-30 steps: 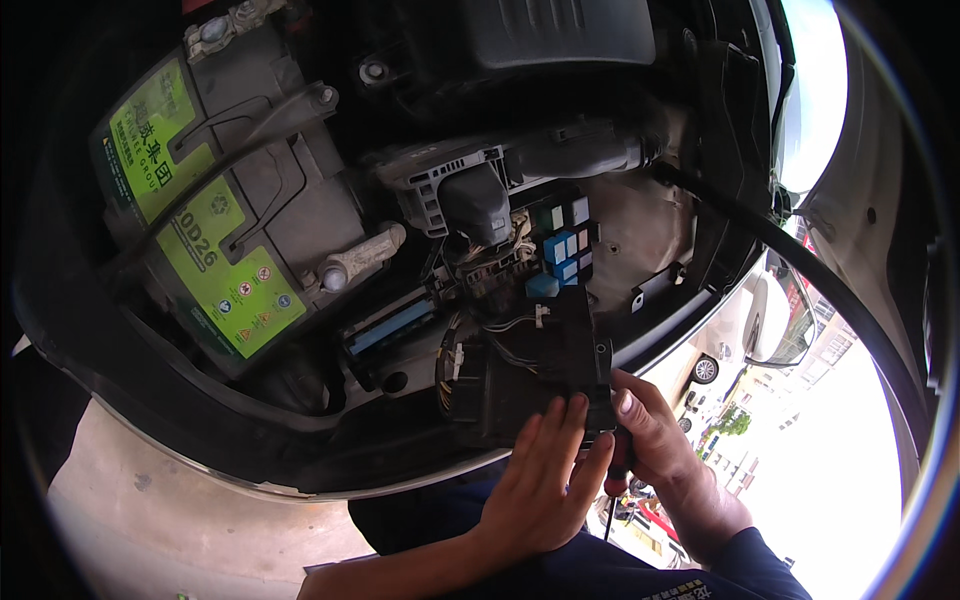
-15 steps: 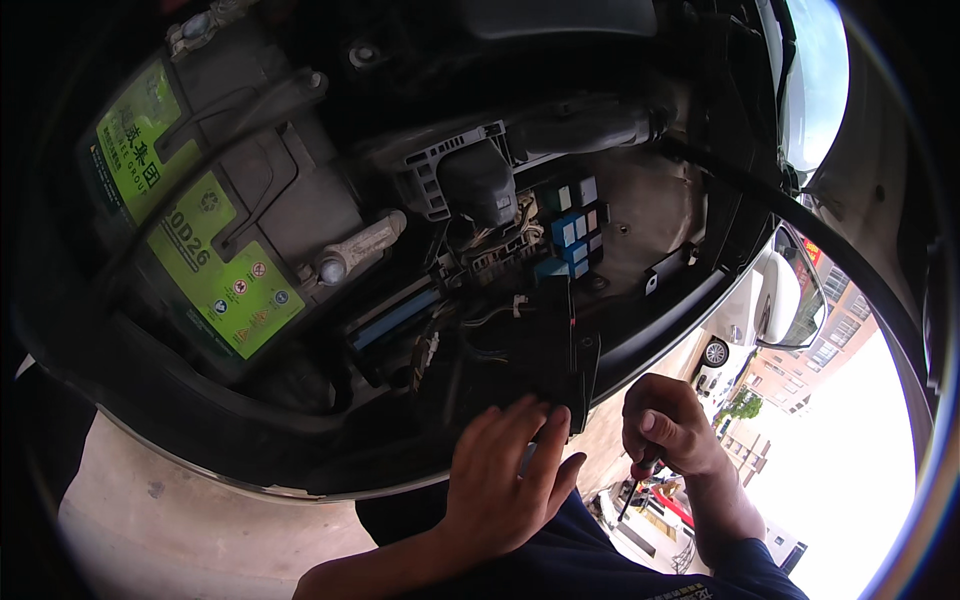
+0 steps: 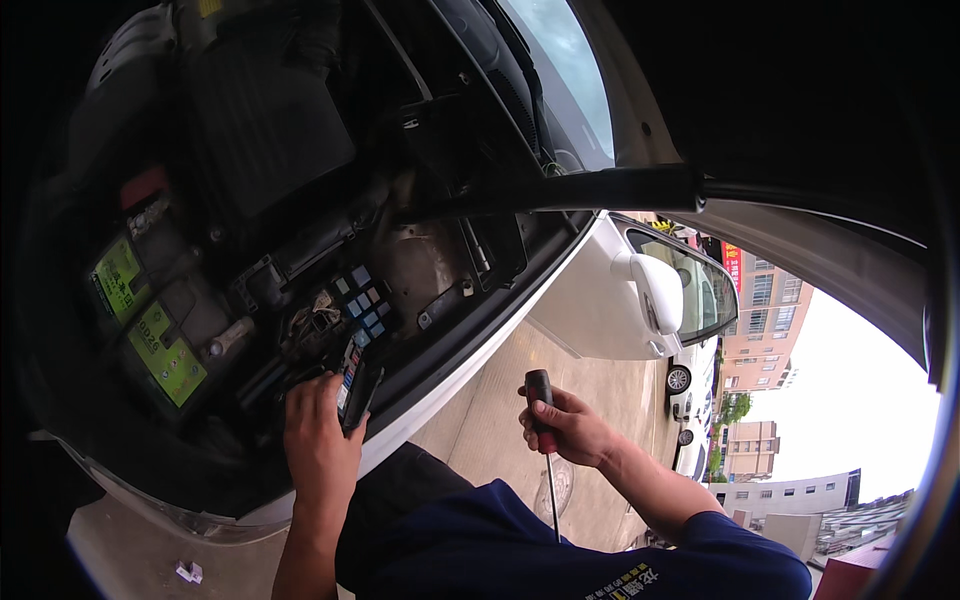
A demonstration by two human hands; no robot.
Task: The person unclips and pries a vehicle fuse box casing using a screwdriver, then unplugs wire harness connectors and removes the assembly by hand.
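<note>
My right hand [image 3: 575, 428] is closed round the black and red handle of a screwdriver [image 3: 544, 425], held over the ground outside the car with its shaft pointing down. At the near edge of the engine bay, my left hand [image 3: 320, 425] grips a black fuse box part [image 3: 364, 394], thumb on one side and fingers on the other. Small coloured pieces show along that part's face; the fingertips are partly hidden. Just beyond it sit blue and grey relays [image 3: 364, 305] and a bundle of pale wires [image 3: 318, 318].
A battery [image 3: 168, 358] with green labels lies left in the engine bay. A black prop or strut [image 3: 560, 193] crosses toward the raised hood. The white fender [image 3: 455, 365] runs beside my body, and the car's side mirror [image 3: 655, 290] juts out at the right.
The view has pulled back and swung right, showing more of the car's side. My right hand has turned the screwdriver handle-up; my left hand, formerly flatter with fingers spread, now grips the black part.
</note>
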